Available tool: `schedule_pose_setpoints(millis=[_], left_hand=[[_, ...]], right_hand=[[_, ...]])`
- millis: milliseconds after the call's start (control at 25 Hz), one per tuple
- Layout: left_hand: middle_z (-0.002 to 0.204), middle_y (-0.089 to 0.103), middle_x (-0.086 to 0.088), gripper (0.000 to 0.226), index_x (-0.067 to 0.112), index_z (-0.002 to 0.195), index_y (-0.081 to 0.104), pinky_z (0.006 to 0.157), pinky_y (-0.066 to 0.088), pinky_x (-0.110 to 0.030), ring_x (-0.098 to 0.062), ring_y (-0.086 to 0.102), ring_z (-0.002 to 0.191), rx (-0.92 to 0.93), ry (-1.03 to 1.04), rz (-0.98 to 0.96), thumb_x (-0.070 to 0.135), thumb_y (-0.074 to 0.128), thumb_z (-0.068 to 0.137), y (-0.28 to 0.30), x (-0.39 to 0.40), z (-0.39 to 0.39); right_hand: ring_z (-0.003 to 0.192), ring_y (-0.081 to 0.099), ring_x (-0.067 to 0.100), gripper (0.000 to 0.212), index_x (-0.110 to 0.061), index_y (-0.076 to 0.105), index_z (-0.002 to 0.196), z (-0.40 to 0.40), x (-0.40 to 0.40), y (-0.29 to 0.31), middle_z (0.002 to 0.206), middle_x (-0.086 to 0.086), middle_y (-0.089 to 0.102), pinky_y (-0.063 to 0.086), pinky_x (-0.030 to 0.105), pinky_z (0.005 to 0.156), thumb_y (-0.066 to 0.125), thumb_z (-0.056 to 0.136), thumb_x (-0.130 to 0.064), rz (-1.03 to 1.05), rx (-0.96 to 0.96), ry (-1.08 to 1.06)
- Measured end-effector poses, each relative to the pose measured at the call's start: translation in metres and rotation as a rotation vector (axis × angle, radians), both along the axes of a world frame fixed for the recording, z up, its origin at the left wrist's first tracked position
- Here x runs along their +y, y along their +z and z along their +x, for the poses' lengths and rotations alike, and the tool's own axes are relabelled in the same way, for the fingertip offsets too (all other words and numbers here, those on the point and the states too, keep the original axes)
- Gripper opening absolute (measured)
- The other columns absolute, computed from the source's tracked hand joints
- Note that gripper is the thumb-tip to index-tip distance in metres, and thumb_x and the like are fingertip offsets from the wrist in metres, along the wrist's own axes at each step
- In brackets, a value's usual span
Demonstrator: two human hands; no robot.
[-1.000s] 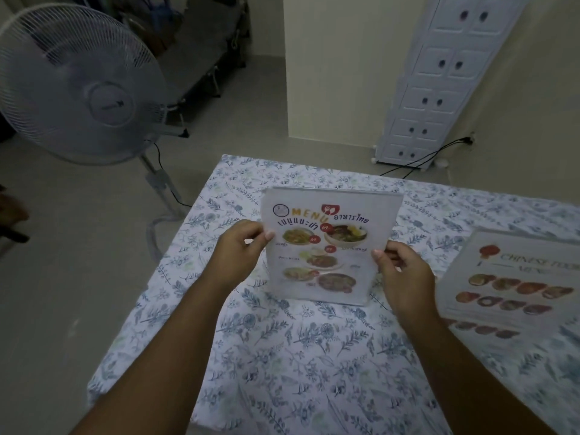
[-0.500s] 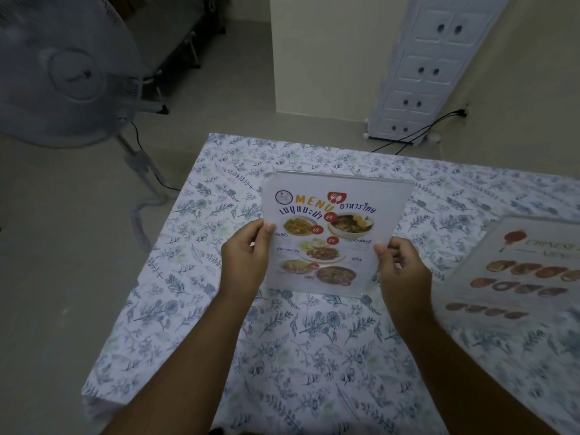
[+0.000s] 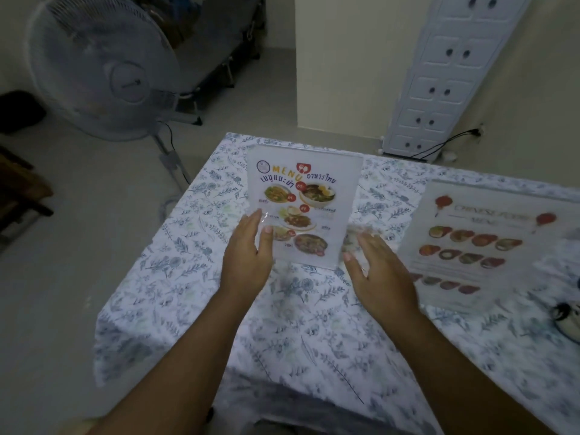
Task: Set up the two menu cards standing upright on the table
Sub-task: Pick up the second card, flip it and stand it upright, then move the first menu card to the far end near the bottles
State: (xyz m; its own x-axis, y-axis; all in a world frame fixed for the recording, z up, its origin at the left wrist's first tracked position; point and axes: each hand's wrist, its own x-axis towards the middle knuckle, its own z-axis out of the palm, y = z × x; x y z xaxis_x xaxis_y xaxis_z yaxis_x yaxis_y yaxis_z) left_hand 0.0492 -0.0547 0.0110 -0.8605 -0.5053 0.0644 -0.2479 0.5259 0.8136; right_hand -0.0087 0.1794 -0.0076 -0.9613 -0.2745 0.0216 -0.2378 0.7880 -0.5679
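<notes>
A Thai food menu card (image 3: 306, 202) in a clear acrylic holder stands upright on the table (image 3: 282, 324), near its far left part. My left hand (image 3: 248, 255) is open just at the card's lower left edge, thumb over its front. Open with fingers spread, my right hand (image 3: 376, 274) sits a little to the right of the card and does not touch it. A second card, a Chinese food menu (image 3: 470, 243), stands to the right, blurred.
The table carries a blue floral cloth. A standing fan (image 3: 103, 70) is on the floor to the left, close to the table's corner. A white drawer unit (image 3: 445, 73) with cables stands behind. A dark object (image 3: 568, 318) lies at the right edge.
Both hands gripped the Thai menu card by its sides before; now the card rests on the table and the fingers have opened and drawn back from it.
</notes>
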Motion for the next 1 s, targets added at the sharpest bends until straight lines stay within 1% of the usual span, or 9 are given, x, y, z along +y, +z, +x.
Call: schedule_pose_setpoints(millis=[160,440,560,640,720,800,880,960,1000], left_hand=[[0.167,0.033,-0.001,0.057,0.019,0.159,0.035,0.128,0.014,-0.040,-0.014,0.018,0.157,-0.079,-0.114,-0.165,0.041,0.041,0.107,0.000,0.076,0.038],[0.170,0.027,-0.001,0.067,0.018,0.161,0.028,0.125,0.003,-0.030,-0.017,0.015,0.158,-0.085,-0.353,-0.323,0.052,0.036,0.104,-0.007,0.158,0.032],[0.169,0.028,-0.004,0.072,0.017,0.162,0.026,0.123,0.008,-0.032,-0.021,0.018,0.158,-0.067,-0.430,-0.324,0.054,0.041,0.102,-0.007,0.173,-0.001],[0.169,0.029,-0.006,0.075,0.016,0.162,0.023,0.124,0.018,-0.037,-0.023,0.021,0.157,-0.095,-0.462,-0.253,0.052,0.048,0.101,-0.003,0.181,-0.027],[0.165,0.037,-0.006,0.076,0.017,0.161,0.026,0.120,0.029,-0.040,-0.024,0.031,0.152,-0.101,-0.485,-0.106,0.048,0.056,0.098,0.000,0.189,-0.052],[0.151,0.054,-0.004,0.065,0.017,0.155,0.039,0.107,0.045,-0.035,-0.024,0.049,0.140,-0.085,-0.495,0.026,0.041,0.060,0.098,0.001,0.192,-0.074],[0.122,0.071,0.005,0.037,0.020,0.136,0.060,0.079,0.051,-0.018,-0.022,0.066,0.119,-0.064,-0.455,0.119,0.033,0.058,0.101,-0.001,0.193,-0.091],[0.092,0.071,0.017,0.014,0.027,0.104,0.069,0.062,0.045,-0.015,-0.019,0.072,0.094,-0.031,-0.390,0.154,0.028,0.055,0.103,-0.004,0.194,-0.101],[0.084,0.071,0.017,0.017,0.027,0.093,0.069,0.060,0.047,-0.020,-0.019,0.072,0.084,-0.013,-0.358,0.165,0.028,0.055,0.103,-0.003,0.195,-0.105]], right_hand=[[0.155,0.008,0.011,0.072,-0.025,0.024,0.160,0.038,0.059,0.001,0.168,-0.007,0.019,0.006,0.037,0.123,0.031,0.099,-0.062,0.201,0.006,0.121],[0.156,0.011,0.014,0.075,-0.022,0.025,0.160,0.051,0.143,0.004,0.168,-0.003,0.021,0.003,0.038,0.124,0.030,0.098,-0.064,0.319,0.054,-0.025],[0.153,0.022,0.019,0.071,-0.020,0.035,0.156,0.039,0.175,0.010,0.164,0.000,0.033,0.016,0.041,0.124,0.039,0.097,-0.060,0.319,0.044,-0.169],[0.138,0.046,0.026,0.061,-0.019,0.052,0.143,0.027,0.193,0.018,0.147,0.005,0.055,0.039,0.043,0.111,0.053,0.094,-0.054,0.191,0.061,-0.314],[0.123,0.057,0.029,0.055,-0.015,0.056,0.136,0.007,0.205,0.026,0.134,0.010,0.063,0.050,0.043,0.097,0.064,0.091,-0.046,-0.013,0.047,-0.503],[0.123,0.058,0.031,0.056,-0.014,0.050,0.142,-0.015,0.211,0.030,0.138,0.012,0.060,0.051,0.043,0.096,0.064,0.093,-0.039,-0.189,-0.067,-0.636],[0.122,0.060,0.031,0.051,-0.018,0.049,0.144,-0.035,0.214,0.030,0.138,0.010,0.062,0.051,0.042,0.096,0.057,0.098,-0.038,-0.284,-0.195,-0.653],[0.109,0.067,0.029,0.034,-0.019,0.063,0.126,-0.048,0.216,0.024,0.121,0.007,0.071,0.053,0.041,0.090,0.051,0.100,-0.037,-0.319,-0.209,-0.640],[0.098,0.069,0.027,0.026,-0.020,0.068,0.110,-0.053,0.217,0.021,0.108,0.006,0.074,0.054,0.038,0.080,0.050,0.100,-0.037,-0.330,-0.161,-0.659]])
